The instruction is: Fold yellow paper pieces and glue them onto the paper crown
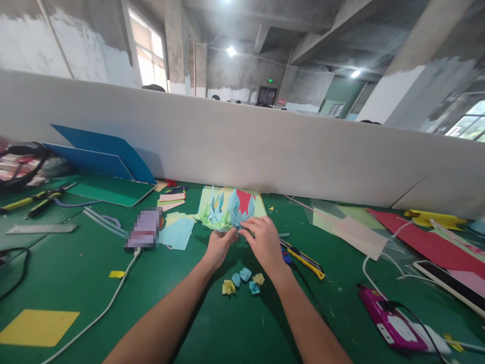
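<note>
Above the green tabletop, my left hand point(221, 247) pinches the lower edge of a cluster of folded blue and green paper flowers point(215, 215). My right hand point(262, 240) closes its thumb and fingers on the near right side of that cluster, touching my left fingertips. Exactly what lies between the fingertips is partly hidden. Pointed blue petals stand upright, with pale green ones at the left. Below the hands, on the table, rest several small folded paper pieces, among them a yellow one point(228, 287) and a blue one point(245, 274).
Yellow and red sheets point(258, 205) lie behind the flowers. A yellow utility knife point(306, 262) sits right of my right hand. Left are blue paper squares point(180, 232) and a phone point(144, 228) on a white cable. At right lies a magenta power bank point(392, 318). A white partition point(242, 146) stands behind.
</note>
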The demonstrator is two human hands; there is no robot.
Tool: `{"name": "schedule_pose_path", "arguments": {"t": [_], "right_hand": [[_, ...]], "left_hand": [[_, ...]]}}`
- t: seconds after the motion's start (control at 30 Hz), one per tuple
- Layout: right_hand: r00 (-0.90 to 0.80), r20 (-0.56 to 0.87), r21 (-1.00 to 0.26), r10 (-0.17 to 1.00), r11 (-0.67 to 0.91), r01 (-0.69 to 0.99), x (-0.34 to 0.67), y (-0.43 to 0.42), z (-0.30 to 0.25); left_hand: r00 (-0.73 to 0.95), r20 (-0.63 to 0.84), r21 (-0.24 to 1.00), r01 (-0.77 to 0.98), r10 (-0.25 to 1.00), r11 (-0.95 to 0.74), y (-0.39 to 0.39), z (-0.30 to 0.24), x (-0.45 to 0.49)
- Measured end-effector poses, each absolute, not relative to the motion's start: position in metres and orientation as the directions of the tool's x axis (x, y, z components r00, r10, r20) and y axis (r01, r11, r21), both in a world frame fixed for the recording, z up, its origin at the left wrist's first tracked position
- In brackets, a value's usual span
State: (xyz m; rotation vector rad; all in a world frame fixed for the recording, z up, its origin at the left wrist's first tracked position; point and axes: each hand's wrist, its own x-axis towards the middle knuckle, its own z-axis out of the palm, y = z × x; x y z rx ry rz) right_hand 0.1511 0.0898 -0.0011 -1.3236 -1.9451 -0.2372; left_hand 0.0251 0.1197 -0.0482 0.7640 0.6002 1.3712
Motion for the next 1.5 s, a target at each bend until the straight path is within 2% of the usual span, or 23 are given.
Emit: {"name": "schedule_pose_path", "arguments": {"t": [1.17, 1.37, 1.5], "right_hand": [[-0.232, 0.661, -0.196, 0.714, 0.463, 0.865, 0.149, 0.089, 0.003], [-0.223, 0.673, -0.218, 0.706, 0.476, 0.852, 0.148, 0.087, 0.006], [-0.15, 0.705, -0.28, 0.693, 0.467, 0.839, 0.163, 0.083, 0.011]], "left_hand": [[0.102, 0.015, 0.763, -0.645, 0.995, 0.054, 0.118, -0.043, 0.024], [0.085, 0.008, 0.755, -0.654, 0.996, 0.049, 0.119, -0.043, 0.023], [0.05, 0.007, 0.733, -0.68, 0.999, 0.029, 0.123, -0.043, 0.02]]}}
